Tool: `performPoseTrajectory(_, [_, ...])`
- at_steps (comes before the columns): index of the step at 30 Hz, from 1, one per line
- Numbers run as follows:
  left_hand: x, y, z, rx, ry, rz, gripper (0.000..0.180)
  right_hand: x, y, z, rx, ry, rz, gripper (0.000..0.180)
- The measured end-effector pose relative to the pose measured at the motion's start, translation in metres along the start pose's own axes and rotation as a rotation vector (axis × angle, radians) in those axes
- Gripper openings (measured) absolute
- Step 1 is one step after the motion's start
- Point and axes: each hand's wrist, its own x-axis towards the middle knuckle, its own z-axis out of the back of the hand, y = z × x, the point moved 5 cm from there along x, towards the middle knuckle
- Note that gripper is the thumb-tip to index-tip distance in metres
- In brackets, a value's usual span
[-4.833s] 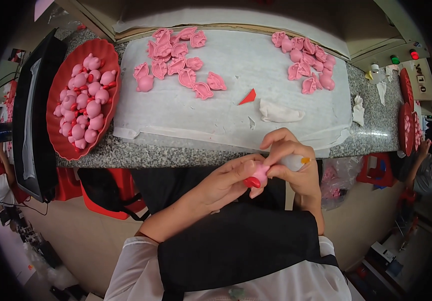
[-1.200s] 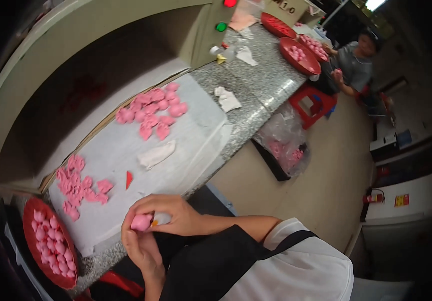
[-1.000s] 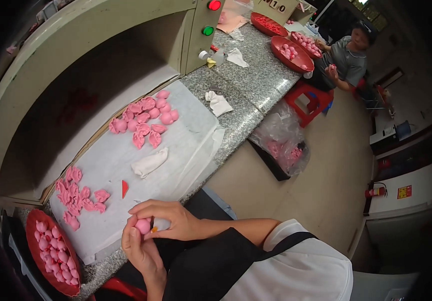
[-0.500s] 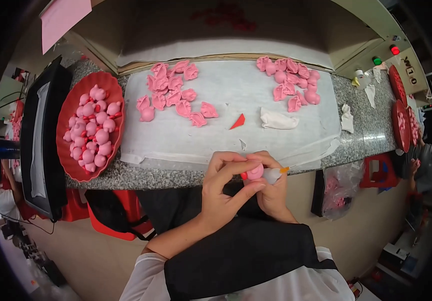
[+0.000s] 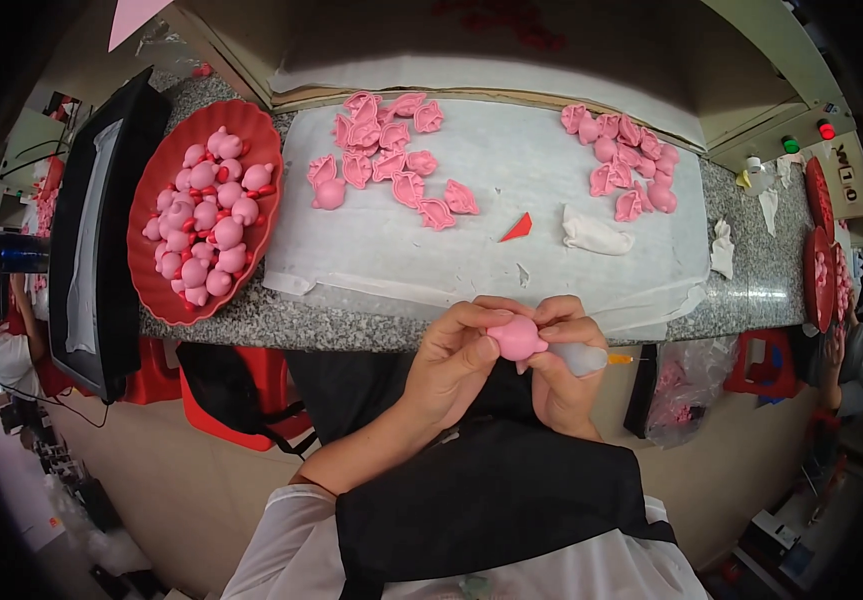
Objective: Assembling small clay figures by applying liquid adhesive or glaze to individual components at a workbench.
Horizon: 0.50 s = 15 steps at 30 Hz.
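Just past the bench's front edge, both my hands hold a small pink rounded toy piece (image 5: pixel 517 338) with a smooth, ball-like side and a small point underneath. My left hand (image 5: pixel 451 365) pinches its left side between thumb and fingers. On the other side, the fingertips of my right hand (image 5: pixel 569 385) touch the piece. That hand also keeps a small translucent squeeze bottle (image 5: pixel 581 358) with a thin orange nozzle, lying across it and pointing right. Pink hollow shell pieces (image 5: pixel 391 163) lie in a cluster at the left of the white sheet (image 5: pixel 511 270); another pink cluster (image 5: pixel 631 160) sits at its right.
A red scalloped tray (image 5: pixel 139 275) of pink rounded pieces with red bits stands left, beside a black tray (image 5: pixel 136 150). A red scrap (image 5: pixel 517 229) and a crumpled white cloth (image 5: pixel 596 232) lie on the sheet. A red stool (image 5: pixel 241 390) stands below the bench.
The pink piece has been turned, so its smooth round side now shows. The bottle's nozzle has swung from up-right to pointing right. The whole view has shifted slightly.
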Motion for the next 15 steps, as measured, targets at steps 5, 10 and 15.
performPoseTrajectory(5, [0.001,0.000,0.002,-0.071,0.062,-0.048,0.015,0.001,0.000,-0.003,-0.090,0.027,0.059,0.015])
performPoseTrajectory(10, [0.002,-0.004,0.007,0.090,-0.035,-0.049,0.015,0.004,-0.005,0.000,0.027,-0.057,-0.089,0.014])
performPoseTrajectory(15, [-0.002,-0.029,0.004,0.848,-0.008,-0.170,0.025,0.022,0.004,-0.005,-0.291,0.137,-0.177,0.013])
